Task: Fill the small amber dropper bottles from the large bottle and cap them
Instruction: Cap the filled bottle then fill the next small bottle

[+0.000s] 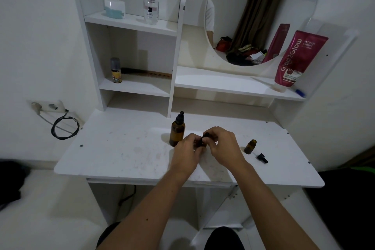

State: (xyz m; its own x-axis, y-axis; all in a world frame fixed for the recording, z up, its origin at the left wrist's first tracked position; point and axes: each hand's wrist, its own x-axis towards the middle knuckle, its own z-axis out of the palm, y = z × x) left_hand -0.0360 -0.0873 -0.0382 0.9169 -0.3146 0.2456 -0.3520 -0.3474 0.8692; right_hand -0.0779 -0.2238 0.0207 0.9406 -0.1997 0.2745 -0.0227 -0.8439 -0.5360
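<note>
I see a small amber glass dropper bottle (199,142) held just above the middle of the white bench (121,148), nearly hidden between both hands. My left hand (187,153) curls its fingers around the bottle's body, and my right hand (222,146) pinches the black dropper cap (206,135) at its top. I cannot tell whether there is liquid inside, since the fingers cover the glass.

Just beside the left hand, on its far side, the large amber glass bottle with a black dropper top (177,130) stands upright on the bench, capped; its dark glass does not let me read a fill level. To the right of the right hand, a second small amber bottle (250,146) stands open-necked, with its loose black dropper cap (262,158) lying on its side near it, the glass pipette pointing toward the bottle.

Farther out, the white shelf unit (132,24) carries a white jar with a pale blue band (114,8) and a clear perfume bottle with a pink cap (151,6) on the top shelf, and a small yellow-labelled bottle with a grey cap (116,70) beside a brown comb (150,74) on the lower one. A magenta tube (298,59) leans against the back panel on the right ledge, next to the round mirror (261,6). A black cable (65,126) hangs coiled from the wall socket at the left.
</note>
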